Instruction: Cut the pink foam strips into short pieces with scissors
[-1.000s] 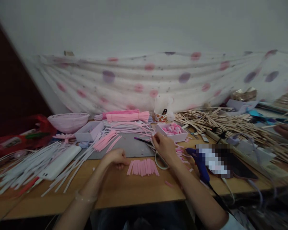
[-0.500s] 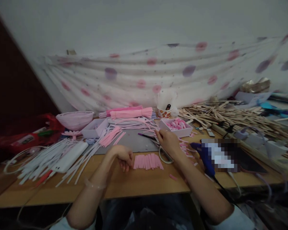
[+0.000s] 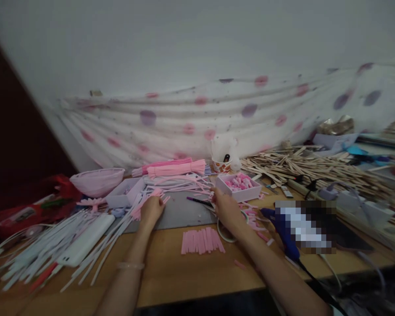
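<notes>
Pink, soft-looking long strips (image 3: 137,214) lie by the left edge of the grey mat (image 3: 181,215). Left hand (image 3: 152,210): fingers curled at the strips; pinch cannot be confirmed. Right hand (image 3: 228,213): fingers bent above the scissors (image 3: 228,240); grip hidden. Separate strips by one end; avoid crushing the pile. Keep blades square to each strip. Short, flat, narrow strips (image 3: 202,241) form a ragged-ended row near the worktop's (image 3: 164,276) front edge.
</notes>
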The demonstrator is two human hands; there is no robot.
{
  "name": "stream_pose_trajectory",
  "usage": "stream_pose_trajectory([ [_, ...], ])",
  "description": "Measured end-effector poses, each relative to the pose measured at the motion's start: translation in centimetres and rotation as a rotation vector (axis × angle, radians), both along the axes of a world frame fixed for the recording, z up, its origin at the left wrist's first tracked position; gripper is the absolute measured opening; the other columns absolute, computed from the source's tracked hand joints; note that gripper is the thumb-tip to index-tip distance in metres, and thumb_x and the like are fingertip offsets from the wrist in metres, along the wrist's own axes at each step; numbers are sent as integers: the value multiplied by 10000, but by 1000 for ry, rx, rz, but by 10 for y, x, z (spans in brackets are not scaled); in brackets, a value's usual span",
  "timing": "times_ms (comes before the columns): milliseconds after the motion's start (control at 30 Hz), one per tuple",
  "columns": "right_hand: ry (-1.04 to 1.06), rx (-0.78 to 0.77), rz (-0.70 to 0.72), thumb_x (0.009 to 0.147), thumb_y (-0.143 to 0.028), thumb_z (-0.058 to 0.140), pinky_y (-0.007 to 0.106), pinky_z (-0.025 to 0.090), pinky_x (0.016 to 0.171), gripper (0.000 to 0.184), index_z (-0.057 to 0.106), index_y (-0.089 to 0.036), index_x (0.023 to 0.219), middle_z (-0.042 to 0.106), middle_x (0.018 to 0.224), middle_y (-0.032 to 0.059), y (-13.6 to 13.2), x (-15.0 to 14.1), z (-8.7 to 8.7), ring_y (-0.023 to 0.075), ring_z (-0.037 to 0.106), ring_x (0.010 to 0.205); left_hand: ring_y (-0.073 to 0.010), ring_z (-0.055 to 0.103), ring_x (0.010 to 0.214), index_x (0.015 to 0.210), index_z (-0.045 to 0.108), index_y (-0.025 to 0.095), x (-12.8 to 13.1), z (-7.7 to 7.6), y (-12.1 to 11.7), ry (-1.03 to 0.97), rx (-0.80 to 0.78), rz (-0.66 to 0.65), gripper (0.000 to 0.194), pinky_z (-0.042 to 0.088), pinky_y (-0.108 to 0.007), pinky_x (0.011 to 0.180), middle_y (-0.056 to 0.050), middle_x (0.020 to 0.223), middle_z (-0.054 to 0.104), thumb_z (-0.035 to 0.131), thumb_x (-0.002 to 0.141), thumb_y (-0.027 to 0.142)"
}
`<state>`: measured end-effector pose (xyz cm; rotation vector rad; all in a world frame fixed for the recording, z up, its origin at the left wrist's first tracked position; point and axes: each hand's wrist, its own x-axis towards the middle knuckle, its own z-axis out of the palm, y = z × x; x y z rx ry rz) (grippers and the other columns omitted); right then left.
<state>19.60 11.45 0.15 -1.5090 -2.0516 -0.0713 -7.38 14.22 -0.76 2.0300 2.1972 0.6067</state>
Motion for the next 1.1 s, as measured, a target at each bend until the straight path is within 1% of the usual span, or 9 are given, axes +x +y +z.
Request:
stream_pose_trajectory([
  [100,48,99,31,844,-56,375,297,422,688,353,503,-125,1165,659,904,124,0,2,-1,215,609,832,-248,598,781,665,593,165,1,-10,1,178,104,-44,149,376,-308,661,-103,790,643,475,757,162],
  [200,43,134,28,871,-120,369,323,436,687,275,537,-125,1089,650,896,130,-1,1,-1,226,607,800,-249,578,842,707,574,159,1,-9,-2,225,254,-84,149,393,-320,722,-122,832,621,451,788,148],
  [400,219,205,96,893,-247,396,338,465,679,221,552,-164,1025,648,894,108,-2,3,-2,213,604,773,-213,563,853,852,522,172,1,5,-2,-6,489,-29,121,403,-318,772,-85,862,622,403,874,172],
  [533,402,155,170,898,-357,426,299,454,622,238,569,-179,962,631,819,65,-3,-5,5,181,579,697,-198,581,862,952,519,157,8,1,-5,-81,559,-5,185,422,-307,759,-98,902,629,339,913,178],
  [600,498,74,247,888,-405,444,271,424,548,266,566,-190,984,580,700,19,-4,-15,8,155,531,594,-180,589,862,949,541,172,23,-4,-10,-44,579,-129,186,429,-286,774,-73,884,630,360,912,179],
  [733,636,-145,415,850,-457,486,245,361,441,329,535,-204,1055,515,627,-14,-8,-30,8,134,475,500,-163,593,810,956,553,163,65,-11,-22,230,690,-640,255,457,-272,701,-63,843,614,300,935,190],
  [800,698,-191,426,841,-462,496,238,337,418,310,540,-206,1010,505,606,-21,-7,-29,6,126,457,473,-159,596,813,999,543,150,79,-12,-26,254,729,-707,271,465,-261,672,-62,819,606,283,944,205],
  [933,853,-119,324,811,-463,544,216,298,395,326,526,-202,1005,476,557,-52,-3,-17,2,99,401,420,-158,608,773,974,564,149,74,-11,-24,194,640,-658,291,467,-252,628,-73,817,618,284,950,229],
  [1100,1020,-69,239,761,-463,615,214,337,415,326,545,-191,927,564,573,-31,1,-10,1,98,446,436,-162,615,855,978,582,170,48,-12,-13,-61,537,-546,251,472,-268,732,-68,900,652,344,940,240],
])
